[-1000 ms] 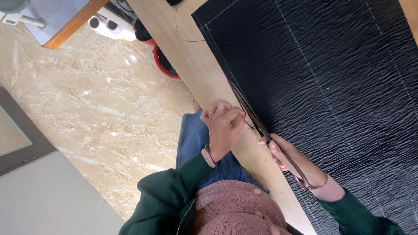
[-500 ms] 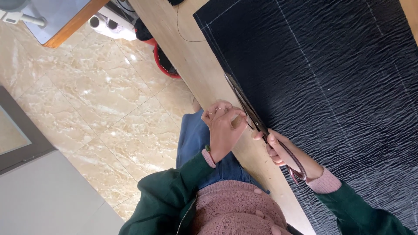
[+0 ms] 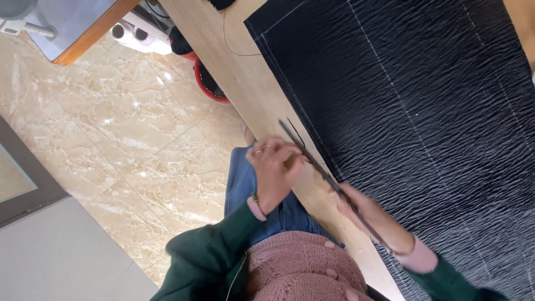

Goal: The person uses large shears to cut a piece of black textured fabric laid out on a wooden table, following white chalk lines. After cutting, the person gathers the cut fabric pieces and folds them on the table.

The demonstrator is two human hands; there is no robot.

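Left hand: fingers curled, pinching closed, wrist bent, green sleeve with pink cuff.
Right hand: lies flat, fingers extended, forearm stretched forward, pink cuff at wrist.

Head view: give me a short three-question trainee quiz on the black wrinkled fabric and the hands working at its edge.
1. True or false: the black wrinkled fabric lies on the beige marble floor.
2. What runs across the fabric? A) red stitches B) thin white lines C) yellow tape
3. Which hands touch the thin dark strip?
Key: 1 false, it lies on the light wooden table. 2 B. 3 both, the left hand and the right hand.
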